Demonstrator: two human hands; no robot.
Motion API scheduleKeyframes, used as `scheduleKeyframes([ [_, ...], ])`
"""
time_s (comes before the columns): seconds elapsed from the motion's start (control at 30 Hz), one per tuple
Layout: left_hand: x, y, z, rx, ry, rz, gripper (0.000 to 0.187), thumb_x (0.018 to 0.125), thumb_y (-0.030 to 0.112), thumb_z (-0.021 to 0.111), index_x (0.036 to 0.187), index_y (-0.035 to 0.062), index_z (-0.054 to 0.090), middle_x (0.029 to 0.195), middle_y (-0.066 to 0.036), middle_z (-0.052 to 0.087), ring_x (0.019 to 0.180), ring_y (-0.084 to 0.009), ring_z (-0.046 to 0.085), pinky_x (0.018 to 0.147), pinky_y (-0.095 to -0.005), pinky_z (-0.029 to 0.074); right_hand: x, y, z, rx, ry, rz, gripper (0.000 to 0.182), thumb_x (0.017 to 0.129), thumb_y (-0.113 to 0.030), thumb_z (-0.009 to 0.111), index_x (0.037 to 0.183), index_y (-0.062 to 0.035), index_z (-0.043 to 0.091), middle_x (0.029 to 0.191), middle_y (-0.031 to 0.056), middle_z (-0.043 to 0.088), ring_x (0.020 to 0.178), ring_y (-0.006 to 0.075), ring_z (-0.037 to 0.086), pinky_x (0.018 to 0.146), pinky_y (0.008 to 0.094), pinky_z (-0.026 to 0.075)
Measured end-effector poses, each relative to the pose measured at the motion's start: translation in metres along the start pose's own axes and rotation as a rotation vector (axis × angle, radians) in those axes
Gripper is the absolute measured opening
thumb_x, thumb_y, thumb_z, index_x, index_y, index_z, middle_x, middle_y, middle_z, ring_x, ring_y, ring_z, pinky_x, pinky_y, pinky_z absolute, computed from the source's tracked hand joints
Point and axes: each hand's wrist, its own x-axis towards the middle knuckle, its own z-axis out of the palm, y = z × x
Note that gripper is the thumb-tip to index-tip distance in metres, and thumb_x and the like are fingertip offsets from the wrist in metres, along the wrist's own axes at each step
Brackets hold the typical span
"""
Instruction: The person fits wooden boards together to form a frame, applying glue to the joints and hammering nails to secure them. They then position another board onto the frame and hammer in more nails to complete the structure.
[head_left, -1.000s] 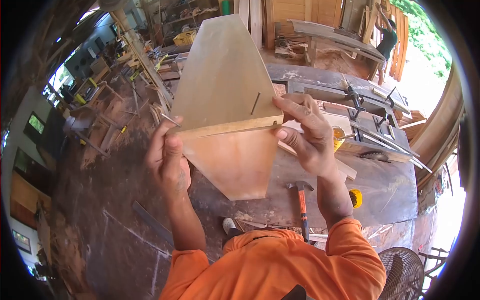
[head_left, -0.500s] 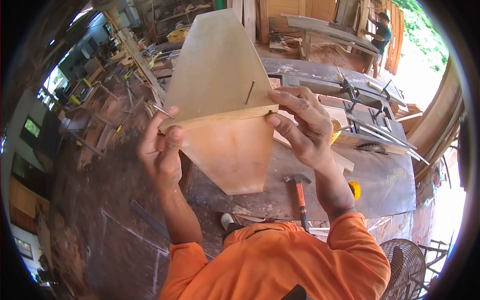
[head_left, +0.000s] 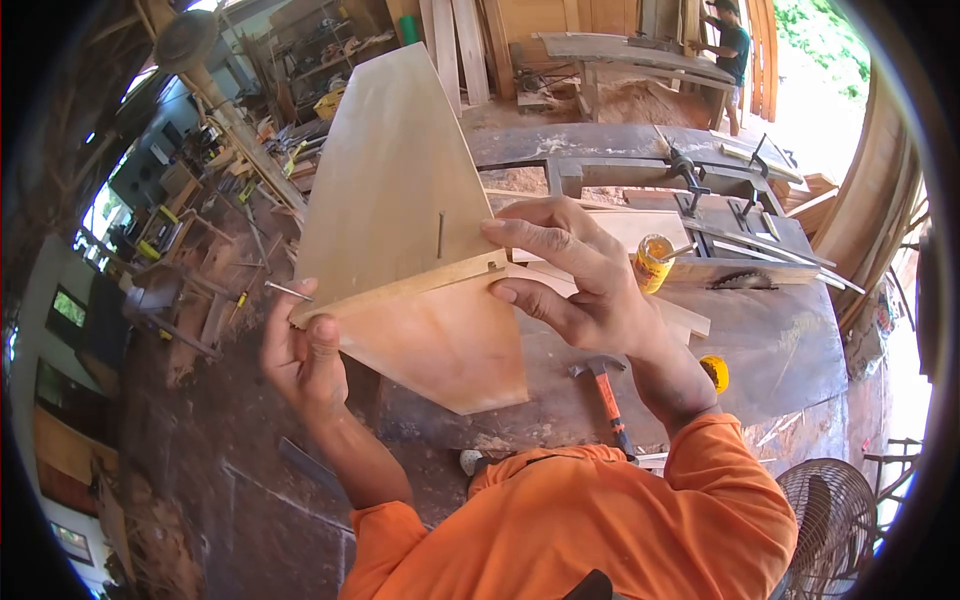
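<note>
Two tapered wooden boards meet along an edge in front of me, the upper board [head_left: 385, 170] rising away and the lower board [head_left: 440, 345] angled toward me. My left hand [head_left: 308, 355] pinches the left end of the joint between thumb and fingers. At the right end, my right hand [head_left: 570, 270] grips the joint, with index finger on the upper board and thumb on the lower. One nail [head_left: 442, 235] sticks out of the upper board near my right fingers; another nail [head_left: 288, 291] juts out beside my left fingers. A hammer [head_left: 606, 400] with an orange handle lies on the worktable below.
The worktable [head_left: 770, 350] carries a yellow glue jar [head_left: 653, 263] with a stick in it, a yellow tape measure [head_left: 714, 373], and a saw blade [head_left: 742, 281] rising through its surface. Clamps [head_left: 688, 175] sit farther back. A fan [head_left: 825, 515] stands at right. Another person [head_left: 730, 55] works at a far bench.
Both hands have carried the joined boards left and slightly down, with the right end tilted higher. The glue jar shows more fully now.
</note>
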Motion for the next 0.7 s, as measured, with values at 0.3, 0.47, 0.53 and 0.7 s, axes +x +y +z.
scheduleKeyframes([
  [0.3,0.002,0.007,0.006,-0.026,0.005,-0.035,0.05,0.077,0.004,0.076,0.12,-0.0073,0.053,0.107,-0.016,0.063,0.098,-0.0186,0.059,0.092,-0.0312,0.044,-0.005,0.001,0.008,0.17,0.049,0.122,0.041,0.078,-0.002,0.073,0.117,-0.0054,0.065,0.104,0.0127,0.061,0.087,0.0211,0.061,0.071,0.0305,0.05],
  [0.47,0.003,0.012,0.007,-0.02,0.016,-0.056,0.049,0.076,0.002,0.077,0.118,-0.0073,0.054,0.105,-0.015,0.064,0.097,-0.0186,0.06,0.091,-0.0308,0.044,-0.003,0.0,0.007,0.14,0.051,0.103,0.041,0.076,-0.003,0.075,0.116,-0.0039,0.066,0.106,0.0124,0.062,0.08,0.0165,0.06,0.069,0.0276,0.049],
  [0.53,0.003,0.013,0.007,-0.008,0.022,-0.059,0.048,0.075,0.002,0.077,0.117,-0.0072,0.055,0.104,-0.015,0.064,0.096,-0.0187,0.06,0.091,-0.0307,0.045,-0.002,0.0,0.007,0.122,0.048,0.086,0.041,0.076,-0.004,0.076,0.116,-0.0033,0.066,0.107,0.0124,0.062,0.078,0.0146,0.059,0.069,0.0265,0.048],
  [0.7,0.002,0.012,0.002,0.053,-0.021,-0.065,0.048,0.078,0.004,0.074,0.119,-0.008,0.053,0.11,-0.017,0.061,0.103,-0.0223,0.057,0.095,-0.0348,0.042,-0.003,0.001,0.006,0.106,0.044,0.07,0.042,0.076,-0.005,0.077,0.117,-0.003,0.065,0.107,0.0125,0.062,0.075,0.0147,0.06,0.068,0.0264,0.049],
])
